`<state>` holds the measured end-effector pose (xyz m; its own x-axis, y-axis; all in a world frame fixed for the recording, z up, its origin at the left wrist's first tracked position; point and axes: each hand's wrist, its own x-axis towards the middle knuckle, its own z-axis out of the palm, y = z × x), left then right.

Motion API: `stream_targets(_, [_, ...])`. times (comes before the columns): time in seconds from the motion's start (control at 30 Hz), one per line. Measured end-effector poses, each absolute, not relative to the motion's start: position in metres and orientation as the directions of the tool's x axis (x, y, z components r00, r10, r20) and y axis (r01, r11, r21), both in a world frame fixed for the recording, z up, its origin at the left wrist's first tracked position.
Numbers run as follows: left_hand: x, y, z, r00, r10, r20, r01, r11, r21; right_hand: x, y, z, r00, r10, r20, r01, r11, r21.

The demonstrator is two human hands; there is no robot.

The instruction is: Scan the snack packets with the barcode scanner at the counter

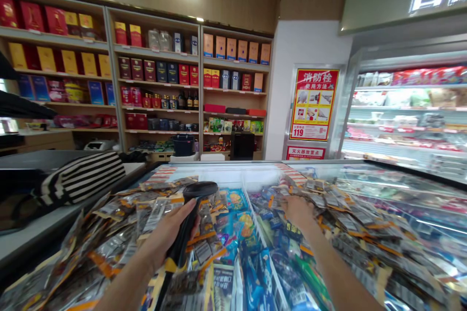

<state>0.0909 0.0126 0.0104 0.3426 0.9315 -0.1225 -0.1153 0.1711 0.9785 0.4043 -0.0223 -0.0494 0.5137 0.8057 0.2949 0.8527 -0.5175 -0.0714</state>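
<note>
My left hand (pixel 170 231) is closed round the handle of a black barcode scanner (pixel 189 214), whose head points away from me over an open chest freezer (pixel 255 175). My right hand (pixel 297 210) reaches into the freezer's right compartment and rests on a heap of clear and orange snack packets (pixel 350 218); its fingers are hidden among them. Blue packets (pixel 237 226) fill the middle of the freezer beside a white divider (pixel 260 238).
A black-and-white striped bag (pixel 82 177) lies on a grey counter (pixel 32 233) at the left. Wooden shelves (pixel 160 95) with boxed goods and bottles line the back wall. A red fire-hydrant poster (pixel 314 104) hangs on a white pillar. A lit refrigerated display (pixel 408 112) stands right.
</note>
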Motion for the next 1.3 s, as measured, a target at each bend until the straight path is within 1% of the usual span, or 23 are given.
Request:
stream_targets(0.07, [0.093, 0.01, 0.01, 0.358, 0.923, -0.14, -0.114, 0.192, 0.975, 0.395, -0.017, -0.049, 0.424, 0.856, 0.295, 0.902, -0.427, -0.057])
stream_targets(0.13, [0.093, 0.01, 0.009, 0.385, 0.913, -0.137, -0.131, 0.201, 0.971, 0.389, -0.013, -0.051, 0.377, 0.869, 0.32, 0.924, -0.378, -0.061])
stream_targets(0.2, [0.093, 0.01, 0.008, 0.425, 0.891, -0.161, -0.141, 0.241, 0.96, 0.389, -0.011, -0.053, 0.399, 0.861, 0.315, 0.916, -0.392, -0.089])
stream_targets(0.3, [0.093, 0.01, 0.008, 0.471, 0.861, -0.19, -0.152, 0.292, 0.944, 0.395, -0.008, -0.057, 0.441, 0.869, 0.225, 0.897, -0.416, -0.149])
stream_targets(0.37, [0.093, 0.009, 0.007, 0.48, 0.859, -0.179, -0.167, 0.29, 0.942, 0.399, -0.005, -0.058, 0.422, 0.882, 0.21, 0.899, -0.377, -0.221])
stream_targets(0.43, [0.093, 0.008, 0.006, 0.496, 0.851, -0.175, -0.164, 0.289, 0.943, 0.398, 0.001, -0.06, 0.398, 0.879, 0.263, 0.889, -0.299, -0.347])
stream_targets(0.5, [0.093, 0.006, 0.004, 0.527, 0.834, -0.164, -0.164, 0.289, 0.943, 0.393, 0.007, -0.063, 0.438, 0.837, 0.329, 0.815, -0.215, -0.539])
stream_targets(0.57, [0.095, 0.004, 0.003, 0.566, 0.813, -0.134, -0.172, 0.276, 0.946, 0.384, 0.012, -0.066, 0.53, 0.769, 0.359, 0.658, -0.106, -0.745])
stream_targets(0.6, [0.096, 0.002, 0.002, 0.584, 0.803, -0.118, -0.172, 0.264, 0.949, 0.378, 0.014, -0.069, 0.567, 0.744, 0.354, 0.563, -0.036, -0.826])
stream_targets(0.67, [0.098, -0.001, 0.002, 0.594, 0.798, -0.096, -0.166, 0.238, 0.957, 0.368, 0.016, -0.072, 0.594, 0.735, 0.328, 0.396, 0.089, -0.914])
stream_targets(0.7, [0.099, -0.003, 0.002, 0.59, 0.802, -0.094, -0.161, 0.23, 0.96, 0.363, 0.016, -0.073, 0.592, 0.744, 0.311, 0.335, 0.124, -0.934])
stream_targets(0.77, [0.101, -0.006, 0.003, 0.576, 0.812, -0.098, -0.154, 0.226, 0.962, 0.357, 0.016, -0.074, 0.584, 0.766, 0.268, 0.248, 0.146, -0.958])
stream_targets(0.87, [0.103, -0.009, 0.006, 0.573, 0.814, -0.095, -0.154, 0.221, 0.963, 0.354, 0.014, -0.073, 0.598, 0.772, 0.216, 0.187, 0.127, -0.974])
stream_targets(1.0, [0.103, -0.01, 0.008, 0.554, 0.829, -0.083, -0.183, 0.218, 0.959, 0.355, 0.014, -0.072, 0.614, 0.764, 0.199, 0.19, 0.102, -0.976])
stream_targets(1.17, [0.104, -0.008, 0.006, 0.542, 0.838, -0.068, -0.203, 0.209, 0.957, 0.358, 0.018, -0.078, 0.591, 0.778, 0.213, 0.188, 0.124, -0.974])
stream_targets(1.3, [0.105, -0.002, 0.003, 0.546, 0.837, -0.03, -0.205, 0.169, 0.964, 0.359, 0.02, -0.081, 0.587, 0.775, 0.235, 0.23, 0.119, -0.966])
